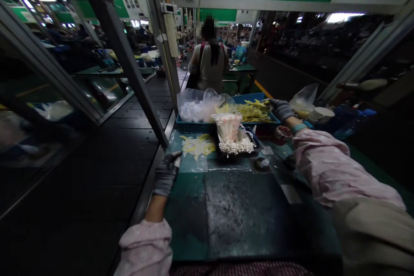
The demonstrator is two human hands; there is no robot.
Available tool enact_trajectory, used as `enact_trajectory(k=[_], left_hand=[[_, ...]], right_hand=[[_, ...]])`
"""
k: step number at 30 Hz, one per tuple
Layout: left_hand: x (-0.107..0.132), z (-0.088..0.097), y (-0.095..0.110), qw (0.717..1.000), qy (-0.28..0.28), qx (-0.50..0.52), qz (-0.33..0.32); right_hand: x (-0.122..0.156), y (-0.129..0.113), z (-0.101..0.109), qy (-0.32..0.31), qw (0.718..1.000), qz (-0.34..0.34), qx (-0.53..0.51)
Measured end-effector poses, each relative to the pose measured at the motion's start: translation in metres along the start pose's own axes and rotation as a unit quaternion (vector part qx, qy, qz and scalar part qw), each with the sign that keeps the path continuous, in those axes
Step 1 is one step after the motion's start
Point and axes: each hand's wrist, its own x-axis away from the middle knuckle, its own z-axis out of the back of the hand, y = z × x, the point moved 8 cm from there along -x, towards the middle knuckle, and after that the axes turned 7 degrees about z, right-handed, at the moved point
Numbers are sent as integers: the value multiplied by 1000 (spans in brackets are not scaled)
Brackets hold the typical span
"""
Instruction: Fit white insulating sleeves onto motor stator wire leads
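My left hand (166, 175), in a grey glove, is at the left edge of the green worktable (187, 213). Its fingers are apart and hold nothing, and a clear plastic sheet with flat yellow and white pieces (198, 145) lies just beside them. My right hand (282, 110), also gloved, reaches far forward to the right end of a blue tray. Its fingertips meet the pile of thin yellow pieces (254, 111) there; whether they pinch one is too dark to see. Between the hands, a bundle of white-tipped sticks (234, 138) lies in a dark tray.
White items in plastic bags (194, 110) fill the left of the blue tray. A roll of tape (283, 133) and a white roll (321, 114) are at the right. A dark conveyor (139, 138) with metal posts runs along the left. Another person (211, 64) is ahead, facing away.
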Motion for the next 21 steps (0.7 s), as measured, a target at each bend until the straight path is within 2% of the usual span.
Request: enact_trajectory(k=[3, 5, 8, 11, 13, 15, 17, 19, 21], left_hand=[[0, 2, -1, 1000, 7, 17, 13], [1, 4, -1, 999, 10, 33, 20], [0, 6, -3, 997, 19, 66, 33], [-2, 7, -4, 993, 32, 109, 43], [-5, 8, -6, 988, 39, 139, 47], [-9, 11, -9, 984, 47, 165, 52], [-12, 16, -16, 979, 59, 187, 60], [-16, 22, -26, 973, 76, 206, 70], [-18, 28, -36, 968, 92, 221, 80]], right_hand=[[10, -16, 28, 10, 1000, -14, -11], [25, -38, 51, 27, 999, 6, -29], [57, -86, 86, 65, 995, 54, -60], [87, -142, 103, 74, 989, 88, -93], [99, -183, 93, 49, 984, 110, -131], [109, -226, 68, 17, 977, 143, -159], [119, -264, 34, -8, 971, 165, -173], [132, -298, -12, -74, 968, 190, -144], [145, -323, -56, -130, 964, 202, -117]])
